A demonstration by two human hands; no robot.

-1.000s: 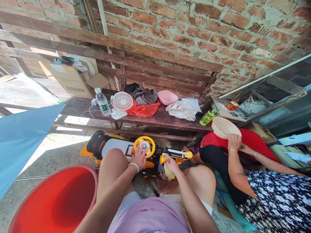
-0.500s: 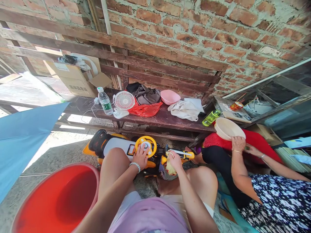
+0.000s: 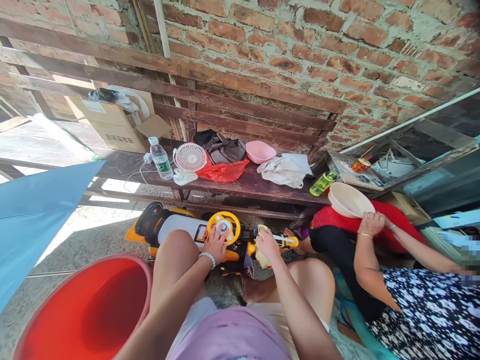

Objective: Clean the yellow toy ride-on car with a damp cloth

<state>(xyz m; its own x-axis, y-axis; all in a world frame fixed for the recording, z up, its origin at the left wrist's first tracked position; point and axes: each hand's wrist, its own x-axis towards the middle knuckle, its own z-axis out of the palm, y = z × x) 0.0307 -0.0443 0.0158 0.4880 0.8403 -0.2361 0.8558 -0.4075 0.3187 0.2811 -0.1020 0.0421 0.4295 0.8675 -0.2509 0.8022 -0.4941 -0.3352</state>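
A yellow steering wheel (image 3: 237,225) belongs to a yellow, black and white ride-on toy excavator (image 3: 180,227) between my knees. My left hand (image 3: 215,245), a beaded bracelet at its wrist, lies on the wheel with its fingers stretched across the lower rim and hub. To the right, my right hand (image 3: 268,244) is closed round a crumpled pale yellow cloth (image 3: 263,260). The cloth lies against the toy's digger arm (image 3: 288,242), near a yellow joint. The palm-side fingers of my right hand are partly hidden.
A large red tub (image 3: 86,305) stands at my left. On the dark wooden bench (image 3: 240,192) are a water bottle (image 3: 161,159), a white fan (image 3: 189,157), a pink bowl (image 3: 260,151) and a green bottle (image 3: 323,183). At right, a person's hands hold a cream basin (image 3: 350,200).
My right hand and the cloth shift slightly on the digger arm. The other person's hands come closer together at the basin's edge. My left hand stays on the wheel.
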